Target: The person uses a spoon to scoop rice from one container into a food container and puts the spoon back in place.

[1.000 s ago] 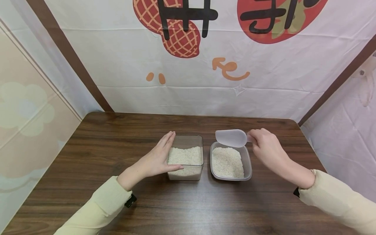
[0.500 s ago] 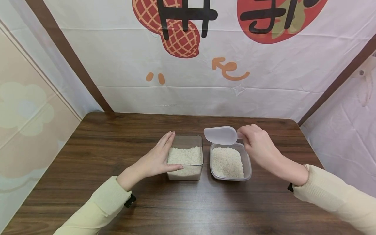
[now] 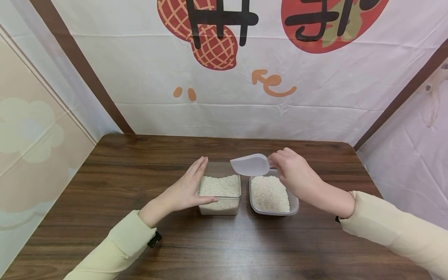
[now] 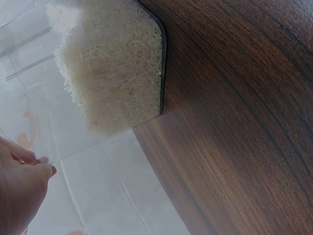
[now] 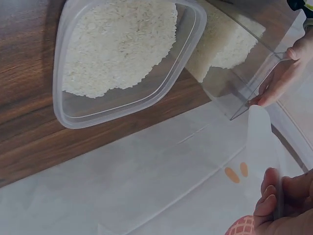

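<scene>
A clear, tall square container [image 3: 217, 168] of rice [image 3: 219, 187] stands mid-table. My left hand [image 3: 185, 189] holds it by the left side, thumb along the near rim and fingers along the far left. To its right sits a shallower plastic tub [image 3: 273, 213], with rice [image 3: 269, 194] heaped inside. My right hand [image 3: 295, 171] grips the handle of a white translucent scoop [image 3: 250, 165]. The scoop's bowl is above the gap between the two containers, its tip overlapping the tall container's far right corner in the head view; no rice shows in it.
The dark wooden table [image 3: 224, 249] carries both containers, which stand close together with a narrow gap. A white printed cloth [image 3: 224, 116] hangs behind the table's far edge. Further cloth [image 3: 416, 144] hangs at the right side.
My right hand has moved left with the scoop, from over the tub's far edge toward the tall container. My left hand and both containers have stayed in place.
</scene>
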Available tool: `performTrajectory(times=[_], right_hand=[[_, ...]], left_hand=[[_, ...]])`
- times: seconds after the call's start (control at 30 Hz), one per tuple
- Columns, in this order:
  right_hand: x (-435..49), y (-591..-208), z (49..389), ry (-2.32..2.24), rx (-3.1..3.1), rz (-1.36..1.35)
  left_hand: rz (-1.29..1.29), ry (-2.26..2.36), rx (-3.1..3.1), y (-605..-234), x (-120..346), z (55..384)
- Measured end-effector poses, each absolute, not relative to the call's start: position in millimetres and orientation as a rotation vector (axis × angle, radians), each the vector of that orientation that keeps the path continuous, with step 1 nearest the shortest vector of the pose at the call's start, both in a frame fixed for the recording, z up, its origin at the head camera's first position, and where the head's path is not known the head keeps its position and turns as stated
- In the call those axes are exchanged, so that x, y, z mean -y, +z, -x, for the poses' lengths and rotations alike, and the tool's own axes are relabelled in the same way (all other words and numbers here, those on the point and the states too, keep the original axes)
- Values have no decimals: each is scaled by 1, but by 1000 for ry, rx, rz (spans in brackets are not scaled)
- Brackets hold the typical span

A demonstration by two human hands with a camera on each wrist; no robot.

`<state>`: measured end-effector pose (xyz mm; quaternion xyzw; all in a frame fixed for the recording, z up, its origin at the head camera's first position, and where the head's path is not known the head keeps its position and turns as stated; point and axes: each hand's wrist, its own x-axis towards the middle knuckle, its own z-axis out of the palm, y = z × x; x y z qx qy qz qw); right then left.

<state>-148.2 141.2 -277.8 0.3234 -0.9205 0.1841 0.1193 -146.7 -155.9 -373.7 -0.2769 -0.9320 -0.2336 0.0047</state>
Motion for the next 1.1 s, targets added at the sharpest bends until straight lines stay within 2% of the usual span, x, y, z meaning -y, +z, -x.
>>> performTrajectory(times=[0.57, 1.1], right_hand=[[-118, -280, 151, 348, 2669, -1080], [-93, -266, 161, 77, 2717, -1150]], left_hand=[[855, -734, 2922, -374, 156, 146], [855, -740, 2921, -374, 156, 146]])
